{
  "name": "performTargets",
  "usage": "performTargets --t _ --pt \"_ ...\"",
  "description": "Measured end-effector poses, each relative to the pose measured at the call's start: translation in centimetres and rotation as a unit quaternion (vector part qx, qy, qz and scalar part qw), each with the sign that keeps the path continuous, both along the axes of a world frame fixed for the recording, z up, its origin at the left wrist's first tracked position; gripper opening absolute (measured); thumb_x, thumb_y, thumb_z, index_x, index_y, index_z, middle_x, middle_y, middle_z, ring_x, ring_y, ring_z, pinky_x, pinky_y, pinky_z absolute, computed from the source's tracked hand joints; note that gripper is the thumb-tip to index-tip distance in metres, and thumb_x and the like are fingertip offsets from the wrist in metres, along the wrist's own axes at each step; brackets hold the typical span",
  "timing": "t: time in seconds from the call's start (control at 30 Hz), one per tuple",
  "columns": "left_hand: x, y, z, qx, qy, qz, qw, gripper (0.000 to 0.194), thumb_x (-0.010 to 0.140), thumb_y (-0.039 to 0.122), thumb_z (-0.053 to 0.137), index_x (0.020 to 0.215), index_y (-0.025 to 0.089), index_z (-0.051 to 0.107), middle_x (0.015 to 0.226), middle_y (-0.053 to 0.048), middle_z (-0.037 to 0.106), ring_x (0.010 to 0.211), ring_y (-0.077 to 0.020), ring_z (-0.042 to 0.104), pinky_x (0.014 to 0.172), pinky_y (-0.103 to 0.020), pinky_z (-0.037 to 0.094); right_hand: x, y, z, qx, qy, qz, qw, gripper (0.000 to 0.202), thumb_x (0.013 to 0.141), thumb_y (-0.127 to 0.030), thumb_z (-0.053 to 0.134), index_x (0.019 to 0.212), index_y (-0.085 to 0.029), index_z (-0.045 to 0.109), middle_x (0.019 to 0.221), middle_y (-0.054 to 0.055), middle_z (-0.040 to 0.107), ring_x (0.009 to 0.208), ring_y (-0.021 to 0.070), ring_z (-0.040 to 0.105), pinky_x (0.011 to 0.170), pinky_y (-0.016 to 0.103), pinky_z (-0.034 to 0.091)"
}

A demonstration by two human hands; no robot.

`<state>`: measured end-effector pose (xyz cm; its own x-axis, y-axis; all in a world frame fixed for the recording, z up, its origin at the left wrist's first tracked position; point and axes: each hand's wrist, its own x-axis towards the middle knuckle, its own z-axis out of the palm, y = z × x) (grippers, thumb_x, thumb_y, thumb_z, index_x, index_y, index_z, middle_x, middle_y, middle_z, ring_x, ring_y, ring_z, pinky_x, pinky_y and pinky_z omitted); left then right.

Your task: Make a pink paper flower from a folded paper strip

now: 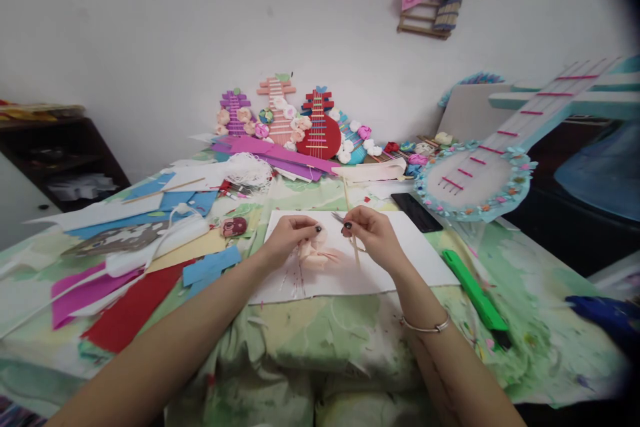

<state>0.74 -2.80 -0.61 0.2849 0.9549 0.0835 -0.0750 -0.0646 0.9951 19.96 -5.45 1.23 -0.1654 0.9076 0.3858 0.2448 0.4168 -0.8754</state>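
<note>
My left hand (pixel 293 238) is closed in a pinch at the upper edge of a crumpled, petal-like piece of peach paper (pixel 320 257). In my right hand (pixel 373 233) is a small pair of scissors (pixel 338 217), its blade tips showing past the fingers and pointing left. A narrow peach strip (pixel 356 255) hangs below the right fingers. Both hands are above a white sheet (pixel 415 260), a small gap between them. Several thin pins or stems with red tips (pixel 295 280) lie on the sheet under the left hand; they are too small to make out exactly.
A green utility knife (pixel 475 297) and a black phone (pixel 416 211) are to the right. Coloured sheets, such as a red one (pixel 135 307), spread on the left. Decorated model instruments, including a red one (pixel 319 137), line the wall. A large light-blue one (pixel 473 180) leans at right.
</note>
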Motion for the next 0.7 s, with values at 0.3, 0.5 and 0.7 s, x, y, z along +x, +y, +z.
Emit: performTargets --t 0.3,0.5,0.7 --pt "0.02 0.00 -0.37 0.016 0.012 0.010 1.000 0.020 0.061 0.024 0.070 0.076 0.010 0.070 0.066 -0.004 0.066 0.060 -0.0117 0.053 0.059 -0.023 0.039 0.12 -0.36 0.04 0.067 -0.233 0.015 0.970 0.049 0.073 -0.001 0.040 0.114 -0.027 0.047 0.088 -0.001 0.069 0.063 0.0118 0.055 0.061 0.022 0.039" --pt "-0.11 0.09 -0.47 0.050 0.008 -0.013 0.999 0.020 0.061 0.018 0.066 0.079 0.011 0.072 0.072 -0.006 0.068 0.062 -0.0130 0.054 0.059 -0.024 0.040 -0.14 0.05 -0.26 0.089 -0.316 -0.021 0.944 0.047 0.078 -0.006 0.040 0.114 -0.030 0.057 0.073 -0.002 0.067 0.069 0.0136 0.058 0.066 0.022 0.038" --pt "0.00 -0.06 -0.36 0.038 0.010 -0.008 0.999 0.019 0.059 0.016 0.067 0.076 0.010 0.072 0.068 -0.006 0.068 0.065 -0.0158 0.057 0.059 -0.024 0.041 -0.44 0.18 -0.83 0.101 -0.325 -0.016 0.940 0.047 0.080 -0.008 0.041 0.117 -0.032 0.058 0.073 -0.002 0.067 0.067 0.0135 0.058 0.066 0.023 0.040"
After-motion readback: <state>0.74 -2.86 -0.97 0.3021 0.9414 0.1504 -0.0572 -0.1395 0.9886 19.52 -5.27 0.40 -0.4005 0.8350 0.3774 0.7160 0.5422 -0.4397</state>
